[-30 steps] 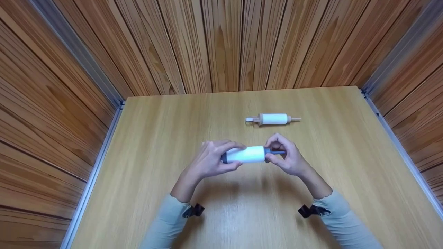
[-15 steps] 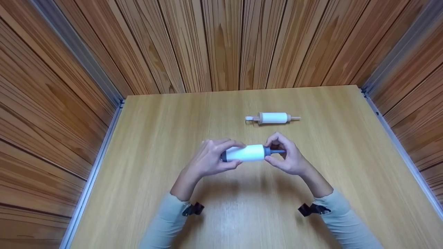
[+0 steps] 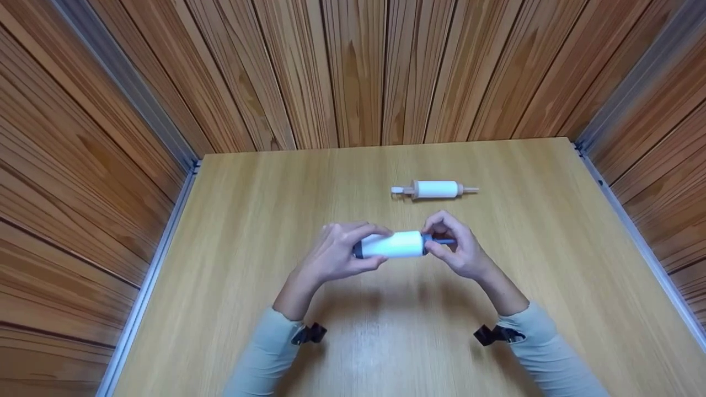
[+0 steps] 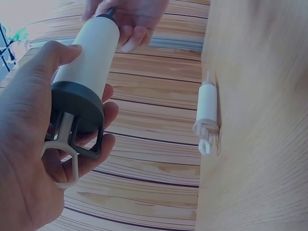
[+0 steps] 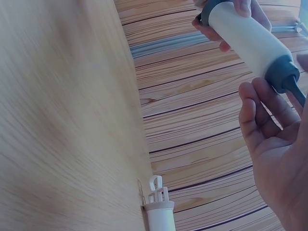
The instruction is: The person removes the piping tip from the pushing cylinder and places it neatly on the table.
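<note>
A large syringe (image 3: 405, 244) with a white barrel lies level between my hands, above the table. My left hand (image 3: 345, 251) grips the barrel near its dark flanged end, thumb on one side and fingers on the other. In the left wrist view, a pale plunger handle (image 4: 66, 129) with a ring sticks out of that end, beside dark finger loops. At the other end, my right hand (image 3: 460, 248) pinches the blue-grey nozzle cap (image 5: 281, 72) between thumb and fingertips. The cap's thin nozzle points toward the right palm.
A second, pale syringe (image 3: 437, 189) lies on the wooden table (image 3: 248, 220) beyond my hands, its nozzle to the right. Wood-plank walls (image 3: 353, 82) with metal corner rails (image 3: 149, 231) enclose the table at the back and sides.
My right thumb and fingertips have shifted slightly around the nozzle cap. The left hand and the barrel stay almost still, and the second syringe has not moved.
</note>
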A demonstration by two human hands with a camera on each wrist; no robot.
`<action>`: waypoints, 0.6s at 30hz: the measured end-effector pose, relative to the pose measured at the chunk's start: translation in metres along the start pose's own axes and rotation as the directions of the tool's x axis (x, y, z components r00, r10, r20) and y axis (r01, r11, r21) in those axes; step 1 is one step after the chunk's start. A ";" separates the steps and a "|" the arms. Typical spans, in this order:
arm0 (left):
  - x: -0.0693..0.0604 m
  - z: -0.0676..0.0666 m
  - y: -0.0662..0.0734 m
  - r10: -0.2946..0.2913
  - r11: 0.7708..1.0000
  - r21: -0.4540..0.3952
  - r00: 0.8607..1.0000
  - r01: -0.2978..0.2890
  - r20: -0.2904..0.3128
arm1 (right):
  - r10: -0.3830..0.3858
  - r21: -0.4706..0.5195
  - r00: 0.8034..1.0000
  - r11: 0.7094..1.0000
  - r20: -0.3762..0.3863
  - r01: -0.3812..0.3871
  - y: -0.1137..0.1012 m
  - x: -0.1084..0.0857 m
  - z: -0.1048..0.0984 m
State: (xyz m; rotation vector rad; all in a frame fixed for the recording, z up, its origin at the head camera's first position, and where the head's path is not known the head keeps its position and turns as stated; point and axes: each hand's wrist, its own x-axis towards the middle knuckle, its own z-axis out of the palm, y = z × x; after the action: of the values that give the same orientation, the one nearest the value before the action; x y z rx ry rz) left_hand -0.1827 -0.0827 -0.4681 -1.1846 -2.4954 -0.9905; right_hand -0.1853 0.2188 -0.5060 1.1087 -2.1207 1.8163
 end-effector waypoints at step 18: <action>-0.003 0.000 0.001 -0.018 1.000 0.015 1.000 0.018 -0.005 | -0.021 0.024 1.000 0.999 0.012 0.021 -0.003 0.001 0.001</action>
State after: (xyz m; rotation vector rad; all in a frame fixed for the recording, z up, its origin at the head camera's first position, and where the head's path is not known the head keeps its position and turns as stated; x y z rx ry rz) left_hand -0.1801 -0.0838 -0.4683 -1.1563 -2.5099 -0.9754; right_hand -0.1845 0.2173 -0.5034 1.1458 -2.0913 1.8353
